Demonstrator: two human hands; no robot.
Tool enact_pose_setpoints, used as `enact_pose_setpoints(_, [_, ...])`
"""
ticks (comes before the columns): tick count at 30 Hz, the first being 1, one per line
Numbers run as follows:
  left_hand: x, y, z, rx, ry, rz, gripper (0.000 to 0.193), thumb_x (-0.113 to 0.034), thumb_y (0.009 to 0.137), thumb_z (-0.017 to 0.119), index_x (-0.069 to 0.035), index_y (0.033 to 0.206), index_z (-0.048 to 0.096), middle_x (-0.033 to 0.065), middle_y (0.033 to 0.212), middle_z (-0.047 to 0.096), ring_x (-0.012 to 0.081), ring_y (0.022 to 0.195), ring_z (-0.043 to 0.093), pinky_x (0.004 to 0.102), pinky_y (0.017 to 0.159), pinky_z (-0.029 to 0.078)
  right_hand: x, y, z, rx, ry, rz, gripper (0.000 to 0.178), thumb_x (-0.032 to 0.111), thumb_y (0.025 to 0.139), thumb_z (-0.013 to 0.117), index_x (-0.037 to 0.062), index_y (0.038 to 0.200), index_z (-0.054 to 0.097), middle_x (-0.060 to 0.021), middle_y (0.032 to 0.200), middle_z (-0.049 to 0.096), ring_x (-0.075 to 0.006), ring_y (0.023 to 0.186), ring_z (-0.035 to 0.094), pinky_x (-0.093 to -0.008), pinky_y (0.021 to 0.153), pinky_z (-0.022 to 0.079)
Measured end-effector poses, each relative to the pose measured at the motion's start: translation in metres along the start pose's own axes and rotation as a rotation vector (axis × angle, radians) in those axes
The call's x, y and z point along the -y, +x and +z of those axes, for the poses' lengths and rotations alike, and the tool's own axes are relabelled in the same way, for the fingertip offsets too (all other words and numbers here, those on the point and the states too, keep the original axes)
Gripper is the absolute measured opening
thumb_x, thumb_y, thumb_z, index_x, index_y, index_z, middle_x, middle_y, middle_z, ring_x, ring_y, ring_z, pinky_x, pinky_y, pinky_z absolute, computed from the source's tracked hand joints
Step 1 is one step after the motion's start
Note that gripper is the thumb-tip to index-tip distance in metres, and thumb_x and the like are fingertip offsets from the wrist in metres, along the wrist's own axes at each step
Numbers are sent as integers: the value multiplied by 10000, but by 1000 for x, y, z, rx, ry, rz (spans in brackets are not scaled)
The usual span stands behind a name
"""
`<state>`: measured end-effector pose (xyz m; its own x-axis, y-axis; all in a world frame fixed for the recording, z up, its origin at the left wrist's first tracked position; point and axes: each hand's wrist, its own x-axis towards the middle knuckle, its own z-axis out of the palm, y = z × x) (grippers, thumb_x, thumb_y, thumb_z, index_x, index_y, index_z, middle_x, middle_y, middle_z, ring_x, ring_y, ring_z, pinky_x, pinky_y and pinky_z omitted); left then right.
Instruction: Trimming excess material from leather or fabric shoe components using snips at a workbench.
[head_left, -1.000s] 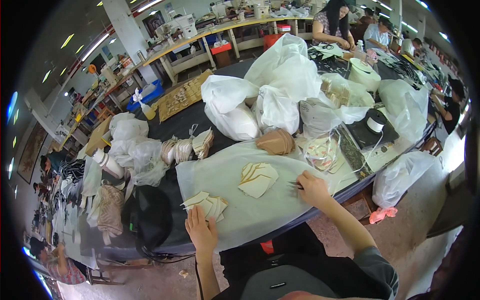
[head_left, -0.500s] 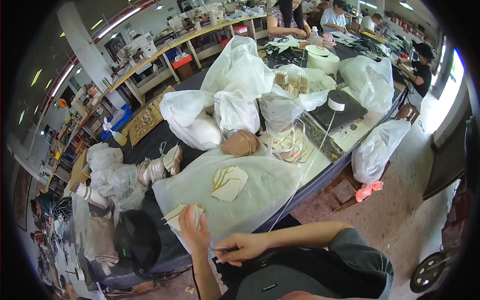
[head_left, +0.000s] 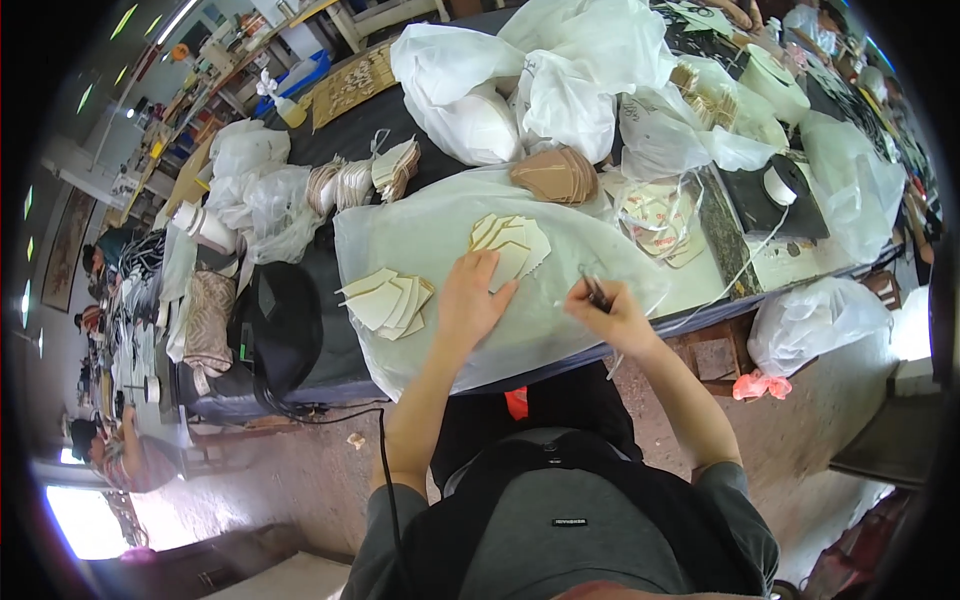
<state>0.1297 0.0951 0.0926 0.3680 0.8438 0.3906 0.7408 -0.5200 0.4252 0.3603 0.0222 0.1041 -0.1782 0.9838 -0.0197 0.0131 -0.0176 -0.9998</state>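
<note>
My left hand (head_left: 470,303) is at the lower edge of a fanned stack of cream cut pieces (head_left: 513,248), its fingertips touching them and its thumb held apart. A second fan of similar cream pieces (head_left: 390,303) lies to the left of that hand. Both groups rest on a whitish translucent plastic sheet (head_left: 410,240). Over the sheet's right part, my right hand (head_left: 618,318) is closed round a small dark tool (head_left: 598,294); its exact kind is hidden by the fingers. Beyond the cream pieces sits a stack of brown cut pieces (head_left: 556,176).
Stuffed white plastic bags (head_left: 565,105) stand at the back. Tied bundles of pieces (head_left: 352,184) and a black bag (head_left: 283,320) are on the left. To the right lie a dark slab (head_left: 775,205) with a white tape roll (head_left: 780,186) and a trailing white strip.
My left hand has left the left-hand cream pieces, which now lie fanned out, and touches the other stack. My right hand has moved rightward with the dark tool. The view has shifted.
</note>
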Motion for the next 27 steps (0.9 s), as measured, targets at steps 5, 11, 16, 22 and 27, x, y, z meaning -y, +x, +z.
enact_pose_setpoints(5, [4, 21, -32, 348, -195, -335, 228, -157, 897, 658, -14, 1075, 665, 179, 1089, 676, 355, 969, 646, 418, 836, 522, -18, 19, -11, -183, -133, -18, 105, 104, 921, 663, 9, 879, 648, 73, 695, 512, -20, 633, 410, -224, 551, 333])
enact_pose_setpoints(11, [-36, -32, -23, -256, 265, 247, 331, -79, 838, 646, -3, 1160, 647, 131, 1077, 654, 309, 970, 634, 418, 796, 515, -27, 22, -9, -252, -94, -40, 87, 102, 918, 662, 21, 889, 647, 85, 639, 479, -7, 567, 381, -220, 508, 295])
enact_pose_setpoints(16, [-60, -65, 18, -172, -5, 140, 326, -101, 837, 684, 11, 1138, 631, 128, 1076, 625, 310, 1003, 614, 402, 825, 509, -22, 14, -6, -279, 14, 15, 70, 79, 924, 639, 9, 919, 638, 47, 657, 519, -16, 591, 418, -225, 517, 344])
enact_pose_setpoints(22, [-50, -61, -23, 95, -786, -147, 126, -99, 947, 613, 7, 897, 566, 138, 805, 587, 302, 724, 584, 344, 677, 477, 33, -22, 49, 48, -433, -172, 61, -23, 876, 601, -23, 930, 630, -19, 701, 569, -58, 648, 481, -237, 583, 422])
enact_pose_setpoints(27, [-24, -73, -38, -9, -810, -20, 97, -54, 932, 606, -10, 852, 572, 127, 757, 566, 297, 665, 549, 364, 616, 457, 41, -35, 73, -12, -357, -75, 60, 7, 856, 646, -17, 906, 624, -73, 673, 558, -103, 595, 504, -286, 556, 431])
